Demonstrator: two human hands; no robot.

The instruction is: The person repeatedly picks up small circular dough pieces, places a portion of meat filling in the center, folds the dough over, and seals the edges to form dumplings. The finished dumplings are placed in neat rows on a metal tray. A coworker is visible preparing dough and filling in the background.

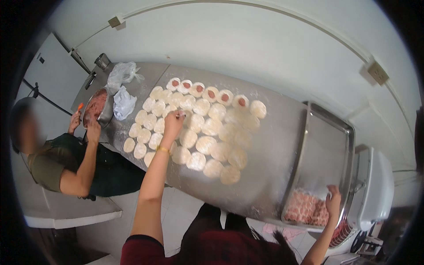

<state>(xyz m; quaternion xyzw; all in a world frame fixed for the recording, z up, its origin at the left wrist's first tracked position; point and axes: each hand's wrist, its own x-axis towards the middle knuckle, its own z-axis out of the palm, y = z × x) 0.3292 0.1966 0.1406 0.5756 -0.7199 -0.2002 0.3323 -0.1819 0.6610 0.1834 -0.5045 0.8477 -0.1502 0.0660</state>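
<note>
Dough discs (212,126) laid out mid-frame; six in upper row topped with meat (225,97), rest left bare. Left hand (173,126) held over discs; whether dough is pinched, cannot tell. Right hand (333,201) placed at tray (324,150), lower right; grip unclear.

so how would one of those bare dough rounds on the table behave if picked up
A dough round would probably sag, since it looks thin and flat. Its white, floury-looking surface suggests it may slide rather than stick.
</note>
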